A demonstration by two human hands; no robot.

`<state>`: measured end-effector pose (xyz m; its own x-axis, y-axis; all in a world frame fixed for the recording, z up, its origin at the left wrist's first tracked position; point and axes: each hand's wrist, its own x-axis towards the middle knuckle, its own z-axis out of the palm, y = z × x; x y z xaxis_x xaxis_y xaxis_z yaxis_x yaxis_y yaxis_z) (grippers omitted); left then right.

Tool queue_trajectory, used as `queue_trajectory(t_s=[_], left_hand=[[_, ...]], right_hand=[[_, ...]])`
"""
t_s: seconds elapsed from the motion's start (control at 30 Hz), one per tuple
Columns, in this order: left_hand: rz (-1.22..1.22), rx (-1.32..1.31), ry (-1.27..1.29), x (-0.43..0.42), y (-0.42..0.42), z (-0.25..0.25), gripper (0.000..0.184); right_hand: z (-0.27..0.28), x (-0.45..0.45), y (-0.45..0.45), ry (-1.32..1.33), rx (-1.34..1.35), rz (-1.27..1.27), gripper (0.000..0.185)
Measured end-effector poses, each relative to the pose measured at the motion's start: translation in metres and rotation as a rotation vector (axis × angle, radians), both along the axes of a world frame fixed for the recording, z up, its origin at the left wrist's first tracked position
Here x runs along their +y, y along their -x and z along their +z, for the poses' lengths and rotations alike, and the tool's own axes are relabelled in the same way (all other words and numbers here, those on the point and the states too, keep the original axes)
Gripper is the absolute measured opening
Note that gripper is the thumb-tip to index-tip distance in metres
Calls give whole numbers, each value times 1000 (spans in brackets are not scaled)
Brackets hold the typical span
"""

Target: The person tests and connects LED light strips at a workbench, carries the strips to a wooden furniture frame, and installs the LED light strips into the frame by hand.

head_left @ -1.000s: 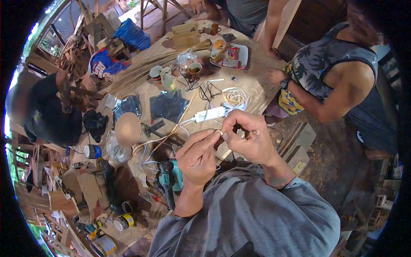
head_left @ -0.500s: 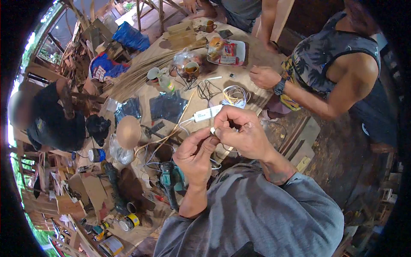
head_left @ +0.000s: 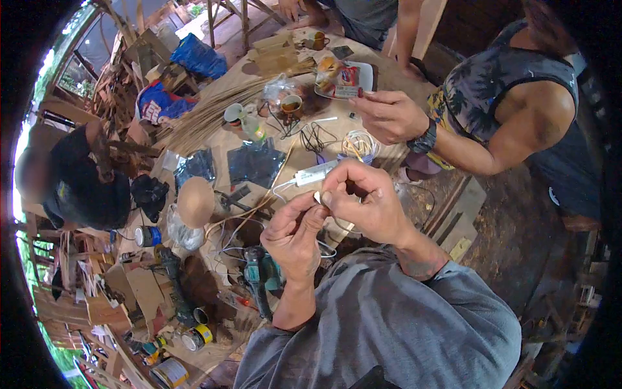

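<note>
A small white piece (head_left: 317,197), too small to name, sits between the fingertips of both my hands. My right hand (head_left: 366,204) pinches it between thumb and forefinger. From the other side my left hand (head_left: 293,236) is closed on it, thumb and finger pressed together. Just beyond my knuckles lies a white box-shaped device (head_left: 315,173) with a thin white cable at its left end. A coil of pale wire (head_left: 360,145) rests behind the device. Loose wires pass under and beside my hands.
A co-worker's hand (head_left: 389,117) reaches over the table from the right, near a white plate (head_left: 368,76) of packets. Cups, a bottle (head_left: 253,128) and a bundle of thin sticks (head_left: 207,111) lie further back. A green power tool (head_left: 262,275) is by my left forearm.
The co-worker's hand on the right has risen and moved left, close to the plate, with something small and red at its fingertips. My hands keep almost the same pinch and place.
</note>
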<state>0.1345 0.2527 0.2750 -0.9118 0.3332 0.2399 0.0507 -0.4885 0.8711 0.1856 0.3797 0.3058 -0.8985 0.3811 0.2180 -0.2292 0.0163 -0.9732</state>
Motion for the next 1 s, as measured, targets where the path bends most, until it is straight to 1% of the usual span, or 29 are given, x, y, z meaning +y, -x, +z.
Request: queue_trajectory(t_s=[0.03, 0.07, 0.13, 0.17, 0.23, 0.27, 0.33, 0.43, 0.67, 0.73, 0.77, 0.83, 0.97, 1.0], left_hand=[[22, 7, 12, -1, 1, 0, 24], [28, 9, 9, -1, 3, 1, 24], [96, 74, 97, -2, 6, 3, 23], [100, 74, 97, -3, 7, 1, 23], [139, 140, 139, -4, 9, -4, 23], [137, 140, 139, -4, 9, -3, 23], [183, 265, 281, -6, 10, 0, 21], [216, 339, 300, -5, 12, -2, 19], [221, 400, 308, -7, 13, 3, 18], [242, 440, 375, -8, 12, 8, 16], [243, 441, 374, -8, 12, 8, 16], [253, 521, 366, -7, 14, 7, 14], [188, 447, 392, -9, 10, 6, 17], [118, 343, 328, -9, 10, 6, 19]], right_hand=[[-1, -3, 1, 24, 66, -45, 9], [0, -5, 1, 21, 68, -39, 9], [5, -6, 2, -187, 131, -186, 13], [3, -4, 2, -188, 131, -182, 13], [0, 4, 2, -327, 183, -68, 14], [1, 4, 2, -327, 182, -69, 14], [1, 4, 3, -352, 167, -44, 12], [0, 3, 2, -322, 147, -37, 13], [2, 1, 4, -225, 116, -2, 13], [1, 1, 4, -192, 87, 10, 12], [1, 2, 5, -193, 87, 10, 12], [-1, 3, 7, -245, 135, 15, 11], [-3, 4, 7, -243, 133, 16, 10], [-2, 5, 7, -234, 117, 17, 10]])
